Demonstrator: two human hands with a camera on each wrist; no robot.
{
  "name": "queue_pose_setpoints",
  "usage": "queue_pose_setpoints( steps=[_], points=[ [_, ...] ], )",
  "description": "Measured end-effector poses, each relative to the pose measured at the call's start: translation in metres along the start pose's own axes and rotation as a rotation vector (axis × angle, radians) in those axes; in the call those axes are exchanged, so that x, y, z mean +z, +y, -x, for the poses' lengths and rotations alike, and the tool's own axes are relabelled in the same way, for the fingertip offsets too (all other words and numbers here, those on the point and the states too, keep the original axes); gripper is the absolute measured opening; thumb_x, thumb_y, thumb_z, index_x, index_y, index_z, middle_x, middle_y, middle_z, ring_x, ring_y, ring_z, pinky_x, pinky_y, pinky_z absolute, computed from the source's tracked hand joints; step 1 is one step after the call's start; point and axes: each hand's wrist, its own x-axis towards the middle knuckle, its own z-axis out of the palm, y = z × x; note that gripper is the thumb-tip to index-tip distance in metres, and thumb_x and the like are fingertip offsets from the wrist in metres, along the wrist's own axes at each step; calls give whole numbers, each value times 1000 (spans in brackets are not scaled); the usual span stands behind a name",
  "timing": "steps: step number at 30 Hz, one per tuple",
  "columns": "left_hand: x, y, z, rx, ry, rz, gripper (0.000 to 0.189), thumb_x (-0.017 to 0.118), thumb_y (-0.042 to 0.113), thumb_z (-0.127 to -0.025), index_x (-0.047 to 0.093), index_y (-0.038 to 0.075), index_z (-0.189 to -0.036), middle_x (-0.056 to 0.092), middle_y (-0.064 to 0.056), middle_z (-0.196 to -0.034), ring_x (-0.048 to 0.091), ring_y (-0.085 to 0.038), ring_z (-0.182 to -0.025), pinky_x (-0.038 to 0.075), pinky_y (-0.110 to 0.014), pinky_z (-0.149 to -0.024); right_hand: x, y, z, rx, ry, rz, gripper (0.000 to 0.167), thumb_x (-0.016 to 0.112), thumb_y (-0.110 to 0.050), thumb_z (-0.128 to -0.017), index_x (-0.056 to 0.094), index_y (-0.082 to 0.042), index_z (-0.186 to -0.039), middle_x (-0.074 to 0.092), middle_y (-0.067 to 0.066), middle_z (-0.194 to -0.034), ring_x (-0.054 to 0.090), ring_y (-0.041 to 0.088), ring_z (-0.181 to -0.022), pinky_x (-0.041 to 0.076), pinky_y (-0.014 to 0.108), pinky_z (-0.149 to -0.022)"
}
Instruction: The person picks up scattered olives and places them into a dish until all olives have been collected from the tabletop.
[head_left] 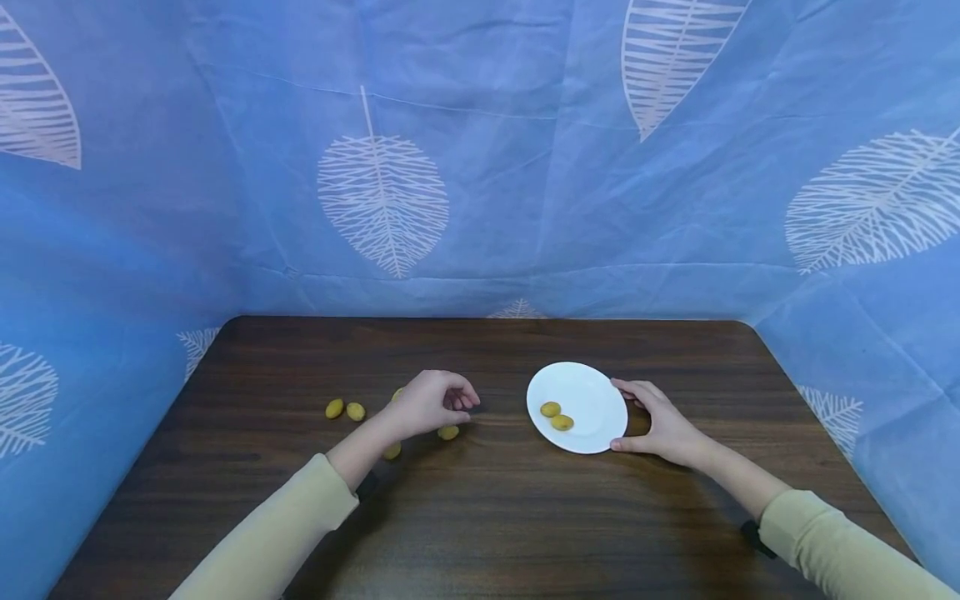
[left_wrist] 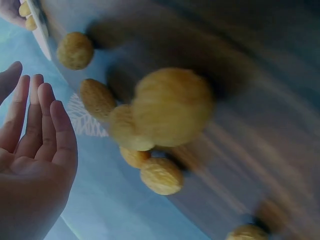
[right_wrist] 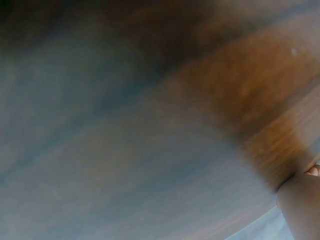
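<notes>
My left hand (head_left: 426,404) is above the left-centre of the table, among small yellow oval, wrinkled fruit-like pieces (head_left: 356,412). In the left wrist view, its fingers (left_wrist: 34,125) are nearly straight, the thumb stands apart, and nothing is held. One yellow piece (head_left: 448,432) lies just below the fingertips in the head view; others are partly hidden by the hand and wrist. On the right, my right hand (head_left: 663,425) holds the rim of a round white plate (head_left: 596,400), thumb at the near side and fingers at the far side. Two yellow pieces (head_left: 562,423) lie on the plate's left half.
The dark wood-grain table (head_left: 480,517) has rounded far corners. A blue cloth with white leaf prints (head_left: 495,192) hangs behind it and along both sides. Mostly blurred tabletop (right_wrist: 125,150) fills the right wrist view.
</notes>
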Motion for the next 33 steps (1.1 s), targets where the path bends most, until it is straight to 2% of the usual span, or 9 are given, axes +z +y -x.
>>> queue_pose_setpoints(
  steps=[5,9,12,17,25,33],
  points=[
    [2,-8,10,-8,0,9,15,80,1,-93,78,3,-107,76,-5,-98,66,-6,-85,56,-18,-77,0,-1,-2,-5,-5,17,96,97,-19,-78,44,6,-155,53,25,-144,52,41,-128,45,19,-104],
    [3,-11,18,-46,-1,30,16,81,2,-92,78,5,-108,75,-4,-98,65,-7,-85,56,-20,-77,0,-2,-2,-5,-9,19,97,97,-18,-77,45,6,-155,53,25,-144,53,41,-129,47,24,-104],
    [5,-13,21,-68,-4,29,16,81,4,-92,78,7,-107,75,-3,-98,65,-7,-86,56,-20,-78,-1,-2,-2,-6,-9,19,97,97,-17,-77,44,6,-155,53,25,-145,53,41,-128,46,24,-104],
    [6,-16,25,-64,-15,1,15,83,7,-92,79,9,-106,76,1,-97,65,-7,-87,56,-19,-77,0,-1,-1,-10,-2,27,97,97,-19,-77,45,6,-155,53,26,-144,53,41,-128,45,20,-103],
    [6,-18,28,-62,-33,-30,18,83,5,-91,79,11,-108,76,1,-103,66,-8,-91,56,-23,-80,0,2,0,6,-2,10,96,96,-22,-80,44,6,-156,51,26,-145,50,42,-129,38,7,-103],
    [8,-18,29,-62,-36,-55,19,83,4,-91,79,11,-108,75,-1,-106,67,-11,-92,57,-23,-81,0,2,1,7,-4,15,96,95,-23,-80,44,6,-156,51,26,-146,50,42,-130,40,9,-104]
  ],
)
